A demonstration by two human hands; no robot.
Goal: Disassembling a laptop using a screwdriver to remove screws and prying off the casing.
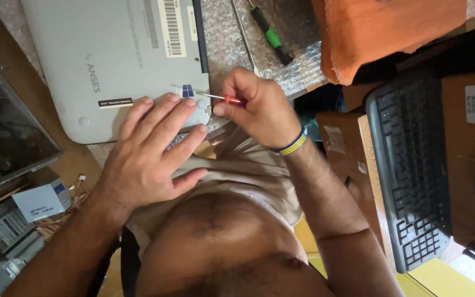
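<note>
Right hand (259, 107) pinches thin red-handled screwdriver (222, 98).

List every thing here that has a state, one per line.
Laptop: closed, flat on bubble wrap.
Left hand: open, pressed flat on the laptop.
Right hand: closed on small screwdriver, tip at the laptop's corner.
Green-handled screwdriver: lying unused.
Keyboard: lying idle.

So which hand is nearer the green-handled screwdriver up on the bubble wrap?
Right. The right hand, pinching a small red screwdriver, sits just below the green-handled screwdriver; the left hand lies flat on the laptop, farther off.
</note>
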